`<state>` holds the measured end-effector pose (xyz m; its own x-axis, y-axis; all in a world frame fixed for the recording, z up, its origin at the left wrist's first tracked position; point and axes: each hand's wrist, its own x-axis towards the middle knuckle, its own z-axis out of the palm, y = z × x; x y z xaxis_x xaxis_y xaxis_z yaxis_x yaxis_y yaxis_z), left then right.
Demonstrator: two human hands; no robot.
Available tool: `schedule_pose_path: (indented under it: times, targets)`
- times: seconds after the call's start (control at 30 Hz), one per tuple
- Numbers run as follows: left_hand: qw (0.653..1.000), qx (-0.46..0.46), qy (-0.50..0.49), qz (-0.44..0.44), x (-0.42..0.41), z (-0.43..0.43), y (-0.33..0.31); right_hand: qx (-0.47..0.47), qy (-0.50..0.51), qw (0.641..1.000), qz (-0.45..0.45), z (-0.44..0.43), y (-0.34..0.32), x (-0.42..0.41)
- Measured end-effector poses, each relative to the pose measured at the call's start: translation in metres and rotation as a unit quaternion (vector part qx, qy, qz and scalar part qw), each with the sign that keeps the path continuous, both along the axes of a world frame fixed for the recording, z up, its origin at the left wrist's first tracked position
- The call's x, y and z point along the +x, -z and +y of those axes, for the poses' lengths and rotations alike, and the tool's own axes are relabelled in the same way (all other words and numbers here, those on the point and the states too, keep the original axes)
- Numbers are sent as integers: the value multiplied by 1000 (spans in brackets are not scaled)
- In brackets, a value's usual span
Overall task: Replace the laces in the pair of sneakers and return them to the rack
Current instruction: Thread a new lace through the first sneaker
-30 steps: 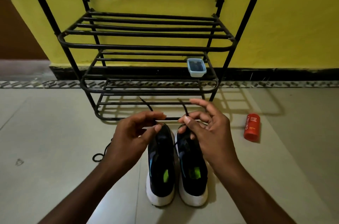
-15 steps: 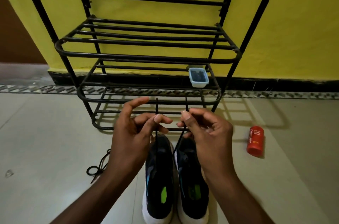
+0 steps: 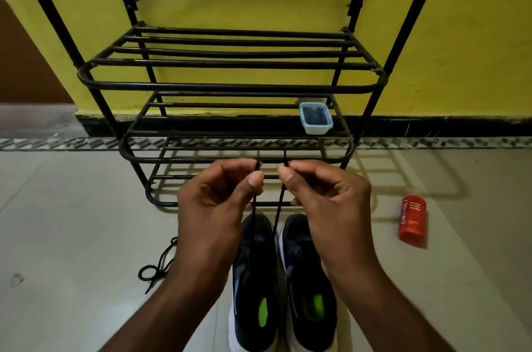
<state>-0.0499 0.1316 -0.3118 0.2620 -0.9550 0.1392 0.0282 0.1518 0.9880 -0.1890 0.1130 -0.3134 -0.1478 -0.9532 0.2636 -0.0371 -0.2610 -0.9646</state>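
Two dark sneakers with white soles stand side by side on the floor, toes toward the rack: the left sneaker (image 3: 254, 288) and the right sneaker (image 3: 309, 291). My left hand (image 3: 213, 207) pinches one end of a black lace (image 3: 253, 207) between thumb and fingers. My right hand (image 3: 328, 202) pinches the other end (image 3: 278, 207). Both strands are pulled up taut from the toe area and their tips stick up above my fingers. Which sneaker each strand enters is hidden by my hands. The black metal shoe rack (image 3: 230, 86) stands against the yellow wall just beyond.
A loose black lace (image 3: 159, 264) lies coiled on the floor left of my left forearm. A small clear tub (image 3: 316, 117) holding dark items sits on the rack's middle shelf at the right. A red bottle (image 3: 412, 223) lies on the floor to the right.
Both hands have drawn closer together and straightened the two lace ends upright and parallel. The view has tilted down and nearer to the sneakers.
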Motion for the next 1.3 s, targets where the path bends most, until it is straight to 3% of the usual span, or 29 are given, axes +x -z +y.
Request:
schedule_pose_path:
  times: [0.43,1.3]
  targets:
    - [998,43,9,53,-2,2,-11,-12,-11,1000,-7,-1,-3,6]
    - [999,29,-30,16,-4,1,-8,-15,-11,1000,-17,-1,5,5]
